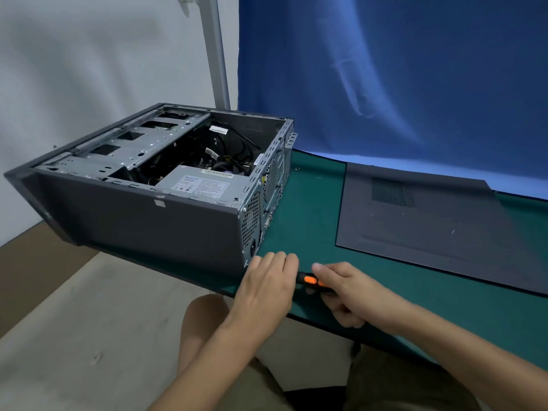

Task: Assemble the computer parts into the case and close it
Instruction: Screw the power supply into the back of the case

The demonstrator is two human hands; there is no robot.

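Case (142, 209) open, 10 o'clock; panel (430, 226) off, 3 o'clock. Right hand (347, 289) grips screwdriver (310, 279); left hand (267, 280): grip unclear.

Case (133, 215) open on top; cables (234, 143) crowd interior. Bare mat (311, 209) strip between case and side panel (430, 232).

One wide-angle camera, worn on the person's head, is looking forward and down. It is sitting close above the right grip (347, 292) on the screwdriver (310, 279) and the left grip (267, 283) beside it. The worktop (311, 209) is stretching away beyond them.
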